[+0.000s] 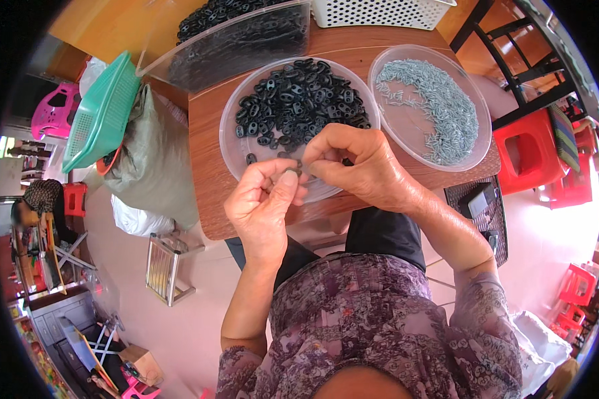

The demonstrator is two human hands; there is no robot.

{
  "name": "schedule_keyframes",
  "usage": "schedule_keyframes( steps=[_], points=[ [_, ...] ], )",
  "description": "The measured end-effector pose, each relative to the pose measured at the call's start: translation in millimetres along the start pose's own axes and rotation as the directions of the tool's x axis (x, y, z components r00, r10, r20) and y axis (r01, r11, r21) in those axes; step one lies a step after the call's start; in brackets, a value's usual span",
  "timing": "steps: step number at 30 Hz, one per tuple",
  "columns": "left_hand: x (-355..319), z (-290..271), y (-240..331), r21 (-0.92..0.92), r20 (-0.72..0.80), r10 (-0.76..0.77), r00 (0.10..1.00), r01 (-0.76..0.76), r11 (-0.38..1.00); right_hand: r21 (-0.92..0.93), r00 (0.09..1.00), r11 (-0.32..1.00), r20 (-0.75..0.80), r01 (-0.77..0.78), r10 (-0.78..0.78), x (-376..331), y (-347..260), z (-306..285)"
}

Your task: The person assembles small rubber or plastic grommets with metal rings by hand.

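Note:
My left hand (258,209) is closed, thumb against fingers, on a small dark piece (295,167) that shows only in part. Close beside it, my right hand (363,166) is pinched, its fingertips almost meeting the left ones; what it holds, if anything, is too small to make out. Both hands are over the near rim of a round clear tray (229,147) heaped with small black oval plastic pieces (299,96), several showing two holes. To the right, a second round clear tray (396,123) holds many short silvery metal pins (446,100).
The brown wooden table (207,179) carries both trays. Behind stand a clear bin (239,60) of black pieces and a white perforated basket (383,14). Left are a green basket (103,116), a large sack (160,156) and a metal stool (170,269). A red stool (526,159) stands right.

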State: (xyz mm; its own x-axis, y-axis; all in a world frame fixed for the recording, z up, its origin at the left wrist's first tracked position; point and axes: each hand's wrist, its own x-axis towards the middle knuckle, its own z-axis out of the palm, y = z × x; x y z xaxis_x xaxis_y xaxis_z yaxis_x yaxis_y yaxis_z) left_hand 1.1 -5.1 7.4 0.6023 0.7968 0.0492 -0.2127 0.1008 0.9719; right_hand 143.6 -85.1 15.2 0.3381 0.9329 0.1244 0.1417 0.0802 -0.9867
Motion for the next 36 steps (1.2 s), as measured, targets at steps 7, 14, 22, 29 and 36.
schedule_keyframes(
  steps=[7,14,22,29,36],
  points=[
    [-3.5,-0.7,2.5,0.09,-0.021,0.022,1.0,-0.02,0.996,0.21,0.994,0.971,0.032,-0.112,0.107,-0.4,-0.4,9.5],
    [-9.1,-5.3,7.2,0.209,0.05,0.042,0.998,-0.051,0.976,0.261,0.994,0.962,-0.057,-0.078,0.096,-0.4,3.7,14.6],
    [-8.7,-5.6,5.3,0.179,0.033,0.078,0.996,-0.082,0.98,0.26,0.992,0.96,-0.04,-0.105,0.119,-2.0,3.5,15.8],
    [-9.7,-7.7,4.5,0.184,0.051,0.094,0.994,-0.102,0.978,0.269,0.994,0.959,-0.036,-0.088,0.101,-1.8,4.7,17.5],
    [-10.6,-13.7,2.0,0.325,0.104,0.135,0.985,-0.162,0.932,0.243,0.993,0.964,-0.007,-0.112,0.118,-3.2,1.5,18.2]
  ],
)
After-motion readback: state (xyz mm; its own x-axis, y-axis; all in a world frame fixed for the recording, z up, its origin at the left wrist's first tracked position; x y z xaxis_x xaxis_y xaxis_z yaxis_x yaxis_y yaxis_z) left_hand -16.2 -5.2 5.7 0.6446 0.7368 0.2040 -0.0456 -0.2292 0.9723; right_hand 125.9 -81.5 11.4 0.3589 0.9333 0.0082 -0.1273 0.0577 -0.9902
